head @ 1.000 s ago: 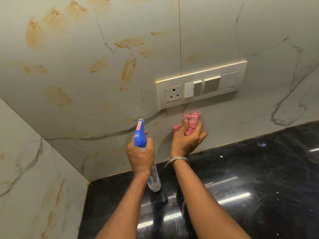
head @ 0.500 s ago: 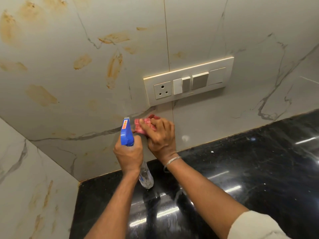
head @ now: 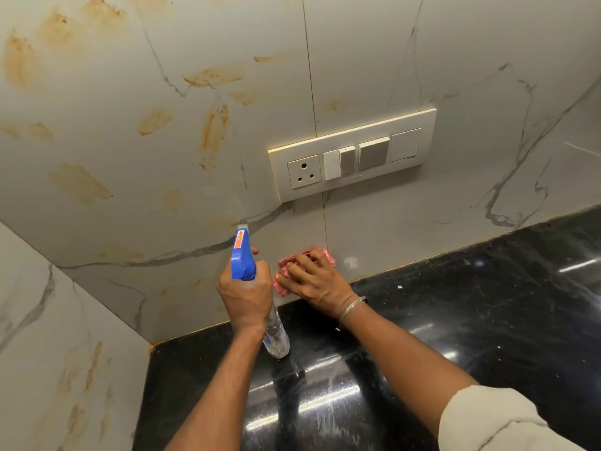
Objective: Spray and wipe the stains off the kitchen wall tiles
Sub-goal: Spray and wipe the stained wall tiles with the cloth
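Low by the counter: your right hand, clutching cloth, wiped down from switch plate; left hand grips spray bottle; upper stains remain

Switch plate juts from wall tiles, counter open to the right

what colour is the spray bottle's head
The spray head is blue, with an orange-red sticker; head view.

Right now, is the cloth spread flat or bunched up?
Bunched up. The pink cloth is crumpled into a wad under the right hand, which presses it to the wall tile above the counter.
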